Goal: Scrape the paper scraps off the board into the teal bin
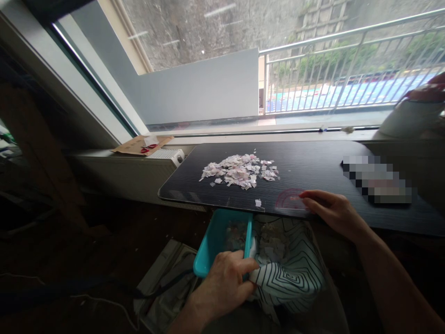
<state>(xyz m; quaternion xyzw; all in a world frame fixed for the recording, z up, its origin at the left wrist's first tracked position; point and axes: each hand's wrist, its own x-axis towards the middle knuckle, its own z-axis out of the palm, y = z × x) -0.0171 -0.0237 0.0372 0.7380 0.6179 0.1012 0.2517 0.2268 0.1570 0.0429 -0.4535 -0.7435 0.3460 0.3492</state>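
Note:
My right hand [332, 211] pinches the right end of a translucent pink protractor [288, 198], which lies flat at the near edge of the dark table. Below the edge, my left hand [227, 278] is closed around the near right corner of a turquoise plastic bin [206, 253] and the gathered end of a white cloth with black lines [295, 276]. Paper scraps lie in the bin, and more scraps [273, 246] rest on the cloth. A loose pile of small pale paper pieces [239, 170] covers part of the tabletop. One white scrap [257, 203] sits left of the protractor.
The black wood-grain table [187, 171] stands against a window. A pixelated flat object [377, 181] lies at its right. On the left, a brown envelope [139, 144] rests over a white radiator [167, 157]. Thin white cables [107, 300] cross the dark floor.

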